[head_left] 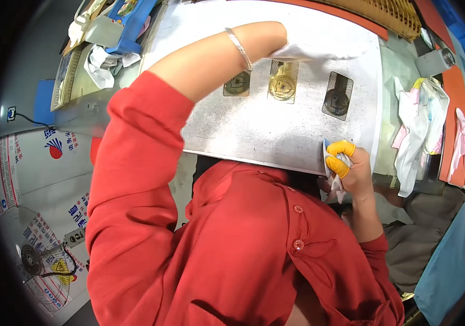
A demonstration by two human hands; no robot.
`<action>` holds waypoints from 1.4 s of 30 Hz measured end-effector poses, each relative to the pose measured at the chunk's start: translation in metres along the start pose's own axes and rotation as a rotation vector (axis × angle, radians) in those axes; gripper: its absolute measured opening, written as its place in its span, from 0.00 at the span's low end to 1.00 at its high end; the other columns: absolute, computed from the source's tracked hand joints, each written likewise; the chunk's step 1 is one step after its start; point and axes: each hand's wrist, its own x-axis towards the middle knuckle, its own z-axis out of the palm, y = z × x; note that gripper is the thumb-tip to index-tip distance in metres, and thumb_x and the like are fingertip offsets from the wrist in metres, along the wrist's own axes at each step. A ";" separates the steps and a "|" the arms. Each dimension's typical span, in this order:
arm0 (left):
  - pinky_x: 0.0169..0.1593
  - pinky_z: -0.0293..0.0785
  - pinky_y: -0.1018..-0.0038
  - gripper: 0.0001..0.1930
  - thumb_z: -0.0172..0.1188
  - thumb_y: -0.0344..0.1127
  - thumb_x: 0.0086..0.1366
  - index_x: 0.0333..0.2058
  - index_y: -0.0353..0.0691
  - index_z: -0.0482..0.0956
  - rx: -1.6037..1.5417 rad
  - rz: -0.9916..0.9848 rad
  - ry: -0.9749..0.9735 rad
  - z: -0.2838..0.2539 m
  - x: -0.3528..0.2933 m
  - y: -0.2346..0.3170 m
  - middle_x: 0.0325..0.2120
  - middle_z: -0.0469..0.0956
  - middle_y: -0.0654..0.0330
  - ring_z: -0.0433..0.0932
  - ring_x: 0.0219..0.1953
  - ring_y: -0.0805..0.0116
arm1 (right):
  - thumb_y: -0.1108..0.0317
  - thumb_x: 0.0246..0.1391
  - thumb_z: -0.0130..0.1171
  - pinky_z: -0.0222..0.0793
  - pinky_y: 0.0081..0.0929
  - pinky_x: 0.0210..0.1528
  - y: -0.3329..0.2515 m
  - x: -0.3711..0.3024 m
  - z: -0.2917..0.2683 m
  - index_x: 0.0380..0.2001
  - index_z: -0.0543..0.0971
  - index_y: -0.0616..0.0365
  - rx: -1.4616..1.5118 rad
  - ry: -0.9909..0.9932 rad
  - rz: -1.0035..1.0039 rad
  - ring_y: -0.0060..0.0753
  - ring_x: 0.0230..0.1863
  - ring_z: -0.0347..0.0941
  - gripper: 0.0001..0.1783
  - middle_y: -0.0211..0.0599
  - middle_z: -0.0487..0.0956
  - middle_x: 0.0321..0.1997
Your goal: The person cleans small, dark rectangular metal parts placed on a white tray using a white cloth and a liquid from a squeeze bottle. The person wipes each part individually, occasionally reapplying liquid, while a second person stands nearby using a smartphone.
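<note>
My right hand (355,165), with yellow finger cots on some fingers, is closed around a crumpled whitish rag (337,182) at the near right edge of the white work surface (227,133). My left hand (269,37) reaches across to the far side, a bangle on its wrist; its fingers do not show. A whitish, cloth-like shape (319,52) lies just beyond it. Three metal plates with patterned cut-outs rest on the surface: a dull gold plate (237,85) partly behind my forearm, a bright gold plate (282,82), and a darker plate (337,96) on the right.
Rags (420,122) hang at the right, near a grey metal box (435,62). A blue tray (134,27) and a white cloth (104,65) sit at the far left. A brown ridged rack (390,13) stands at the back. A fan (31,259) stands at lower left.
</note>
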 end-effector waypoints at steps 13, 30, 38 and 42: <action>0.52 0.63 0.74 0.23 0.50 0.51 0.60 0.48 0.42 0.69 -0.330 -0.297 0.083 -0.023 -0.064 -0.006 0.43 0.71 0.61 0.68 0.45 0.71 | 0.77 0.45 0.57 0.60 0.14 0.24 0.007 -0.001 0.000 0.26 0.73 0.63 -0.056 0.058 -0.010 0.13 0.22 0.65 0.03 0.27 0.71 0.21; 0.60 0.52 0.74 0.28 0.39 0.55 0.63 0.56 0.43 0.60 -0.386 -0.540 0.013 -0.065 -0.152 -0.030 0.54 0.62 0.58 0.59 0.58 0.65 | 0.77 0.44 0.56 0.59 0.14 0.25 0.007 -0.001 0.003 0.28 0.74 0.62 -0.067 0.134 0.055 0.14 0.23 0.64 0.05 0.26 0.72 0.24; 0.62 0.49 0.70 0.22 0.41 0.43 0.64 0.57 0.47 0.58 -0.328 -0.468 -0.073 -0.080 -0.157 -0.060 0.59 0.53 0.58 0.51 0.61 0.64 | 0.75 0.44 0.56 0.59 0.13 0.21 0.008 0.000 0.003 0.29 0.74 0.63 -0.091 0.155 0.033 0.15 0.22 0.64 0.06 0.27 0.70 0.24; 0.61 0.50 0.70 0.22 0.44 0.43 0.63 0.55 0.47 0.61 -0.413 -0.501 -0.033 -0.080 -0.184 -0.079 0.58 0.57 0.59 0.54 0.60 0.65 | 0.75 0.44 0.56 0.59 0.13 0.23 0.005 -0.001 0.002 0.29 0.74 0.63 -0.040 0.163 0.109 0.14 0.23 0.64 0.06 0.26 0.70 0.25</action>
